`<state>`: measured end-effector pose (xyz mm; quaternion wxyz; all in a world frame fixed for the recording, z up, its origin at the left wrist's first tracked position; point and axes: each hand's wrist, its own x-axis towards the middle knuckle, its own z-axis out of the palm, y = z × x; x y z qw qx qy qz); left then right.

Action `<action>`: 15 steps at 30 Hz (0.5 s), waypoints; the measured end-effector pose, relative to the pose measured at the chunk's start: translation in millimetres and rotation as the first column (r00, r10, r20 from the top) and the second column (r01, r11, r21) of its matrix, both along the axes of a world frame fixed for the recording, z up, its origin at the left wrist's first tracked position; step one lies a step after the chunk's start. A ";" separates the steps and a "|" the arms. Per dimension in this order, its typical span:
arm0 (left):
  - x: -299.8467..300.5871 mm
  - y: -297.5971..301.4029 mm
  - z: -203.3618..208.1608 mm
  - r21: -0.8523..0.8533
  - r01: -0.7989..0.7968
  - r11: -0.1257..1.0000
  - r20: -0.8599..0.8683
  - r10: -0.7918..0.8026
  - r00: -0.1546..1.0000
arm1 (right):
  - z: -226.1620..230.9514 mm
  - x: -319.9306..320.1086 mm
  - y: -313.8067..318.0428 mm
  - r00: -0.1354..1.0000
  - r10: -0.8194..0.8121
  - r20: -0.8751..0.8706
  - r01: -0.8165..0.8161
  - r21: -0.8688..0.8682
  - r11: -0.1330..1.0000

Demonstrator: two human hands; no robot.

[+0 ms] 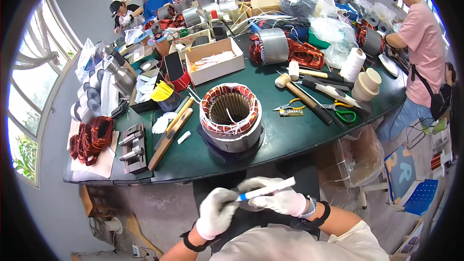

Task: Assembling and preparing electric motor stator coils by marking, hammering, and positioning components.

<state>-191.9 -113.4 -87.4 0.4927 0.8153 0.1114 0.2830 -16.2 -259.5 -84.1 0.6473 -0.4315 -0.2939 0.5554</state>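
Observation:
Both my hands wear white gloves and are held in front of my body, below the table's near edge. My left hand (216,212) pinches the blue end of a slim white stick-like piece (268,190). My right hand (279,199) has its fingers closed around the middle of the same piece, whose white end points up and right. Its exact kind cannot be made out. Beyond my hands, a motor stator (232,141) stands upright on the table, its ring of red copper windings laced with white cord at the top.
The green table (280,137) holds a wooden stick (169,140), copper coils (92,140), a metal block (134,150), a white box (217,70) and a second stator (273,46). A mallet (304,97), pliers (288,105) and green-handled scissors (345,115) lie right. A co-worker (418,53) stands at right.

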 end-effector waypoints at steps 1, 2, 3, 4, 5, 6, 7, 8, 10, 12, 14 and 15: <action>5.8 -1.5 5.8 0.105 0.055 0.993 -0.113 -0.044 0.993 | -3.1 -4.6 -2.1 0.999 -0.018 -0.045 0.017 -0.035 0.999; 11.2 1.4 5.4 0.162 0.131 0.978 -0.157 -0.105 0.982 | -1.0 -3.1 -4.5 0.997 -0.046 0.064 0.049 -0.041 0.998; 16.9 2.9 4.2 0.221 0.208 0.953 -0.209 -0.162 0.964 | 2.9 -2.8 -7.9 0.997 -0.039 0.065 0.042 -0.043 0.998; 21.1 4.1 2.7 0.219 0.199 0.955 -0.208 -0.154 0.966 | 8.2 -3.2 -10.5 0.984 -0.096 0.149 0.104 -0.046 0.994; 24.2 5.4 1.1 0.244 0.255 0.936 -0.231 -0.200 0.952 | 10.7 -2.8 -12.6 0.961 -0.148 0.233 0.162 -0.043 0.986; 29.5 7.1 3.2 0.268 0.315 0.910 -0.255 -0.248 0.935 | 11.2 1.3 -15.9 0.916 -0.182 0.358 0.201 -0.018 0.979; 33.8 7.0 9.5 0.265 0.311 0.912 -0.251 -0.247 0.936 | 14.6 -0.4 -17.2 0.939 -0.246 0.239 0.265 -0.048 0.963; 36.9 5.0 21.3 0.376 0.309 0.874 -0.310 -0.196 0.930 | 16.2 -1.3 -16.2 0.915 -0.309 0.260 0.332 -0.050 0.942; 46.0 3.8 38.4 0.539 0.315 0.781 -0.425 -0.070 0.902 | 25.5 2.1 -15.4 0.849 -0.474 0.234 0.498 -0.055 0.865; 43.2 17.6 31.4 0.571 0.225 0.790 -0.484 0.103 0.869 | 34.9 33.3 -14.5 0.726 -0.677 0.123 0.682 -0.003 0.731; 35.7 56.2 -2.3 0.637 0.044 0.769 -0.306 0.200 0.931 | 38.8 56.9 -9.6 0.705 -0.670 0.234 0.694 -0.029 0.720; 28.9 76.1 -21.5 0.656 -0.064 0.752 -0.199 0.253 0.947 | 40.3 62.2 -3.9 0.729 -0.628 0.272 0.666 -0.069 0.743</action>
